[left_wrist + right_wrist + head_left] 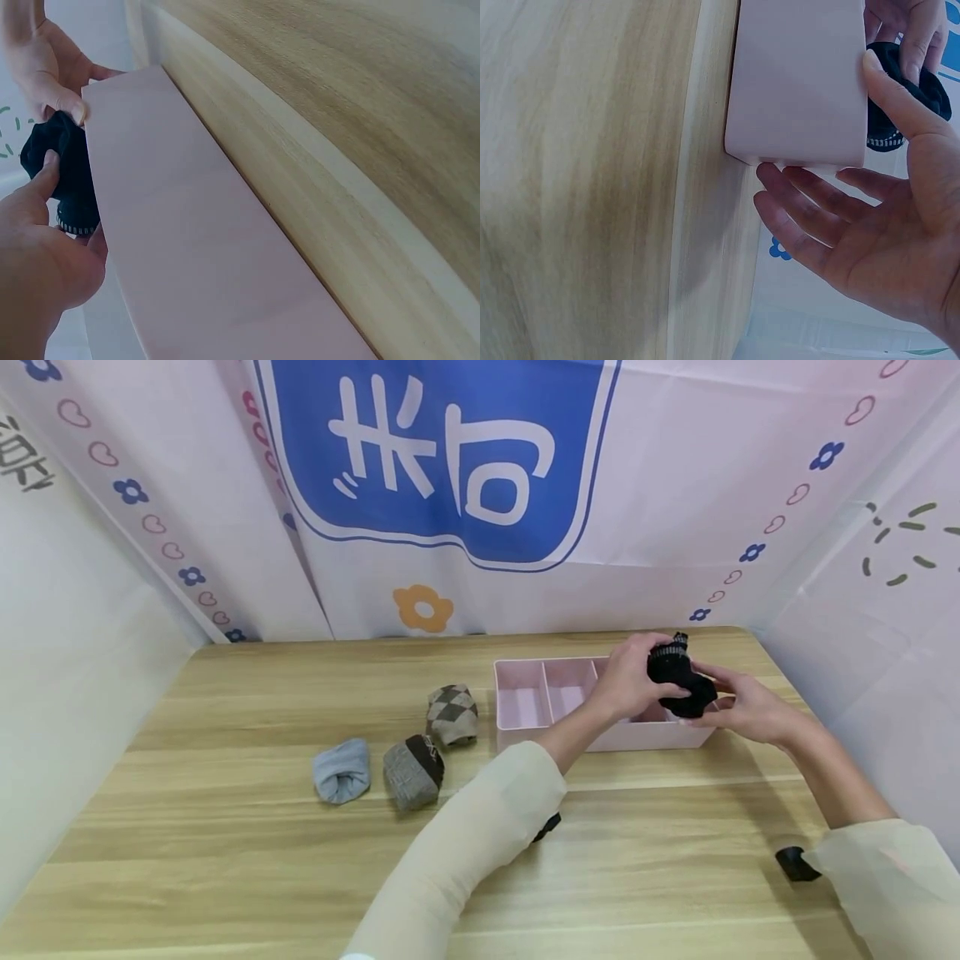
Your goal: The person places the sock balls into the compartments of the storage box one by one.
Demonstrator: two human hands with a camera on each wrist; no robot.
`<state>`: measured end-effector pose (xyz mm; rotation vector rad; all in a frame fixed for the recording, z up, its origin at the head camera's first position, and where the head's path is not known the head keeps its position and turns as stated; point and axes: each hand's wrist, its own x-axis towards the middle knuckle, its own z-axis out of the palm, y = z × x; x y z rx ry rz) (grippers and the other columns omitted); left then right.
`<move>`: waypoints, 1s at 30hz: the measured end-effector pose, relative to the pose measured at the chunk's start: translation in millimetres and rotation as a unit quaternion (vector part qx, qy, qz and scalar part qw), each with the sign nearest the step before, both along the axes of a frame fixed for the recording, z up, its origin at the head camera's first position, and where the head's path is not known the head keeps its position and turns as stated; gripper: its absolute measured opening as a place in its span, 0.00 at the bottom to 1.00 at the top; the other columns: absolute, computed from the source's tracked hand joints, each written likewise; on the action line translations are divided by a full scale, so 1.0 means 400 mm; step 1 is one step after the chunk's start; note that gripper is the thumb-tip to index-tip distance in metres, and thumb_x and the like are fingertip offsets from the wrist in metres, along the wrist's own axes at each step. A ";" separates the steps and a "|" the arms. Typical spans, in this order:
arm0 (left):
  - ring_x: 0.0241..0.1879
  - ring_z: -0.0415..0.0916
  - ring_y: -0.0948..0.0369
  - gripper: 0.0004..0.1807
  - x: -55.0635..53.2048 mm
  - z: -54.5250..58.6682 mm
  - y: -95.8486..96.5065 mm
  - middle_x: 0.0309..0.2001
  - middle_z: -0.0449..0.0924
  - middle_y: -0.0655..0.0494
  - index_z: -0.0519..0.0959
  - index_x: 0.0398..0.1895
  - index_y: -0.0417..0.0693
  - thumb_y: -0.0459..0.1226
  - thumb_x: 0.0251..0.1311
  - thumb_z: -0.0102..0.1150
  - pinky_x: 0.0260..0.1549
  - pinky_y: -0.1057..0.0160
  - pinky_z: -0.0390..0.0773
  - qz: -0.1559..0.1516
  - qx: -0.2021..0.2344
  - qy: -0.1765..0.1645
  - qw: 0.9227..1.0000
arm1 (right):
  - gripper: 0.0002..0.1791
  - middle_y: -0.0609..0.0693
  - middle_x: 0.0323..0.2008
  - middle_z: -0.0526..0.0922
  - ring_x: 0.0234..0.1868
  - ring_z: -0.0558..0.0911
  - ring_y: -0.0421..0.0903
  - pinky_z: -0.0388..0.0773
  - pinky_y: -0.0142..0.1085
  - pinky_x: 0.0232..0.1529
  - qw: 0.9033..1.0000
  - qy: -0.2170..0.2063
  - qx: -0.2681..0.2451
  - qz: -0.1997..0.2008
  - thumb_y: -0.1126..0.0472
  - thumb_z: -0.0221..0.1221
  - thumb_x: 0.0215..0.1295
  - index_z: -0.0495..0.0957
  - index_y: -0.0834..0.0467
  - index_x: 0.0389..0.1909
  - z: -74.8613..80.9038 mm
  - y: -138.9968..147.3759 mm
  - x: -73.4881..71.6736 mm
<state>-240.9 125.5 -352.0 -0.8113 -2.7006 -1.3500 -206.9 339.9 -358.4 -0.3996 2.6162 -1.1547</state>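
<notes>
Left hand (632, 678) is pinching the sock (681, 683) between thumb and fingers; right hand (750, 707) (seemingly loose-fingered) is touching the box (652, 738).

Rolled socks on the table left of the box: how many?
3: blue sock, leftmost; gray sock, middle; checked sock, nearest the box. The left sleeve may hide more.

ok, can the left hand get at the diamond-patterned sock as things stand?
Probably not yet: the left hand holds the black sock at the pink box. Otherwise the way looks free; the diamond-patterned sock lies uncovered.
</notes>
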 end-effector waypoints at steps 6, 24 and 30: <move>0.63 0.72 0.63 0.39 -0.005 0.001 0.010 0.66 0.76 0.56 0.75 0.71 0.50 0.43 0.55 0.80 0.64 0.68 0.70 0.015 -0.003 -0.020 1.000 | 0.50 0.79 0.72 0.60 0.62 0.75 0.69 0.77 0.23 0.43 1.000 -0.001 0.012 -0.002 0.64 0.68 0.68 0.47 0.72 0.80 0.002 -0.001 0.001; 0.66 0.69 0.68 0.41 -0.003 -0.021 0.043 0.69 0.74 0.62 0.73 0.73 0.56 0.48 0.55 0.79 0.65 0.71 0.68 -0.002 -0.137 0.007 0.991 | 0.51 0.79 0.64 0.69 0.60 0.79 0.70 0.80 0.27 0.44 1.000 -0.018 0.005 -0.013 0.63 0.67 0.68 0.45 0.70 0.81 -0.001 0.000 0.007; 0.65 0.71 0.68 0.40 -0.006 -0.027 0.042 0.68 0.74 0.62 0.73 0.73 0.57 0.50 0.56 0.78 0.63 0.68 0.70 -0.007 -0.170 0.010 0.985 | 0.52 0.81 0.68 0.64 0.62 0.75 0.75 0.80 0.31 0.47 0.999 -0.022 0.018 -0.014 0.62 0.68 0.68 0.44 0.69 0.81 0.004 0.002 0.005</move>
